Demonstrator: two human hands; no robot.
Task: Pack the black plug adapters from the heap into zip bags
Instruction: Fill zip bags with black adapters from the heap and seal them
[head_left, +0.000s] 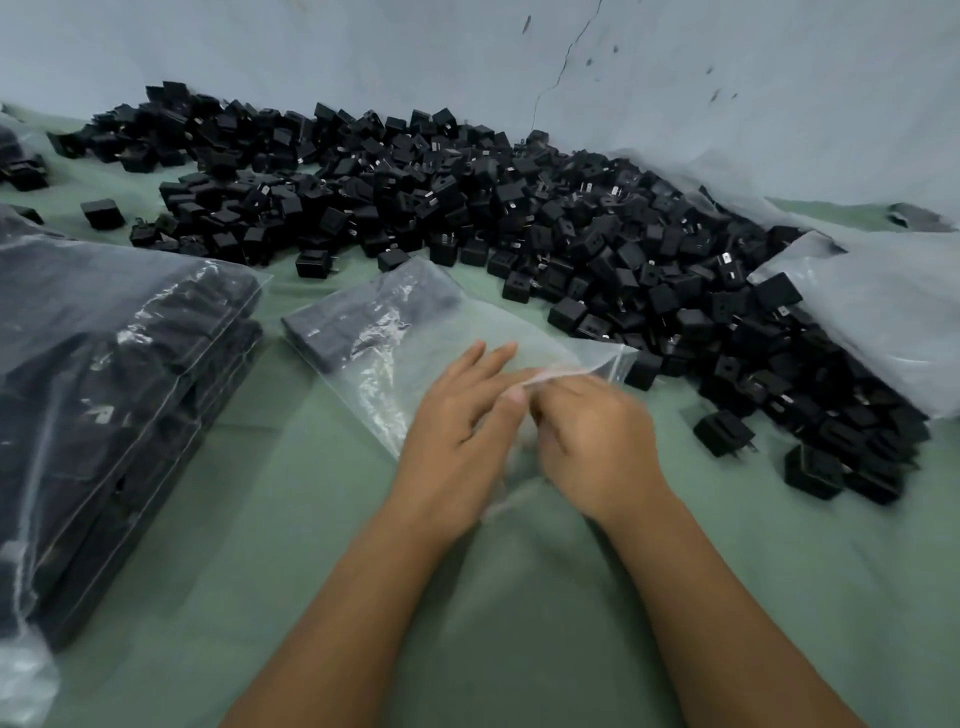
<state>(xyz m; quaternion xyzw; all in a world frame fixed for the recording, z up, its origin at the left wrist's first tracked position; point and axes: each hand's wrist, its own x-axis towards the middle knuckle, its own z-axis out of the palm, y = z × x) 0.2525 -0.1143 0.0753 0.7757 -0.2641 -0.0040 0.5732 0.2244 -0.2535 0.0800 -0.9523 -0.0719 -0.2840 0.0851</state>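
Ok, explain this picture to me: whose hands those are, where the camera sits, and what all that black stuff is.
There is no machine here. A person wears one camera on the head, looking down at their own hands.

On the green cloth lies a big heap of black plug adapters. At the left sit stacked zip bags already full of them.

In the middle lies a clear zip bag with some adapters at its far end. The left hand and the right hand meet at its open edge and pinch the plastic there, apparently working the zip; motion blur hides the details.
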